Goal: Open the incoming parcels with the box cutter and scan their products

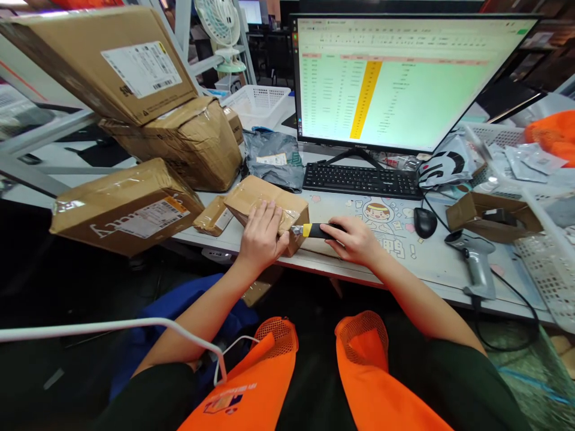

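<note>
A small taped cardboard box [251, 197] lies at the desk's front edge. My left hand [260, 236] rests on top of it, fingers pressed down and holding it in place. My right hand [354, 239] is closed around a yellow and black utility knife [314, 230]. The knife's tip touches the box's right end. A smaller flat parcel [213, 215] sits just left of the box.
Large cardboard boxes [135, 206] are stacked on the left. Behind are a grey poly mailer [274, 158], a keyboard [362, 179], a monitor [404, 78], a mouse [424, 221], a barcode scanner [476, 257], an open brown box [489, 212] and white baskets [552, 275].
</note>
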`<state>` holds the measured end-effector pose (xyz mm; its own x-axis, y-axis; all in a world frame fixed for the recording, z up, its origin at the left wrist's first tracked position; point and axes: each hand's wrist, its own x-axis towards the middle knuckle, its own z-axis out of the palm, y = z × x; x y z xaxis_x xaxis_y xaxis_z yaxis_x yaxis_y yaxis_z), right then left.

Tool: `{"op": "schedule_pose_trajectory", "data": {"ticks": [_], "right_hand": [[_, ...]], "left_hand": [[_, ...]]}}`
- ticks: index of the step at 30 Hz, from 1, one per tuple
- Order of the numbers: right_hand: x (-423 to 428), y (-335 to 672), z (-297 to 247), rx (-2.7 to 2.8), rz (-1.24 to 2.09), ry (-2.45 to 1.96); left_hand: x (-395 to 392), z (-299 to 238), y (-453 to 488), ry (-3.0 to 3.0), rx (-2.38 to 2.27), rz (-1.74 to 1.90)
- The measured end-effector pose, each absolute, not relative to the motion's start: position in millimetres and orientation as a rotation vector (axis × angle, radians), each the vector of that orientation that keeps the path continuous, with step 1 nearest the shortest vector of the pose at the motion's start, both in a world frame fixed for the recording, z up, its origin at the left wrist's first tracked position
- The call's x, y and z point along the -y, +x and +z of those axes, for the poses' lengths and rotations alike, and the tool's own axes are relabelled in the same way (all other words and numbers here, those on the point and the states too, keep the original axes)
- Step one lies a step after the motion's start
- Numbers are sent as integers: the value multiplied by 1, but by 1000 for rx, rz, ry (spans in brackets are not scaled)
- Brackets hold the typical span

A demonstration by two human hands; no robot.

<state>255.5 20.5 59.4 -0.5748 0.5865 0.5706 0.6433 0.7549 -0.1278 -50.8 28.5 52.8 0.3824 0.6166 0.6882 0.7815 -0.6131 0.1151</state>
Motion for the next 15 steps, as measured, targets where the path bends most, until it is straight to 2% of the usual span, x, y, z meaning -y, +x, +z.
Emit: {"op": "schedule_pose_trajectory", "data": {"ticks": [5, 8, 11, 13, 15], "right_hand": [[-52, 299, 67, 2021, -121, -1234], [-40, 333, 67, 1840, -129, -1387], [-2, 355, 50, 1835, -87, -1391], [26, 361, 28, 1833, -42, -1418], [46, 362, 3, 1829, 2, -1459]], "left_hand": [[-31, 56, -58, -2426, 1187, -1042], [-33, 54, -83, -2478, 1075, -1135], [-28, 47, -123, -2478, 1087, -1438], [-17, 41, -144, -2213, 1282, -1732], [-1, 36, -150, -1897, 1518, -1840]]}}
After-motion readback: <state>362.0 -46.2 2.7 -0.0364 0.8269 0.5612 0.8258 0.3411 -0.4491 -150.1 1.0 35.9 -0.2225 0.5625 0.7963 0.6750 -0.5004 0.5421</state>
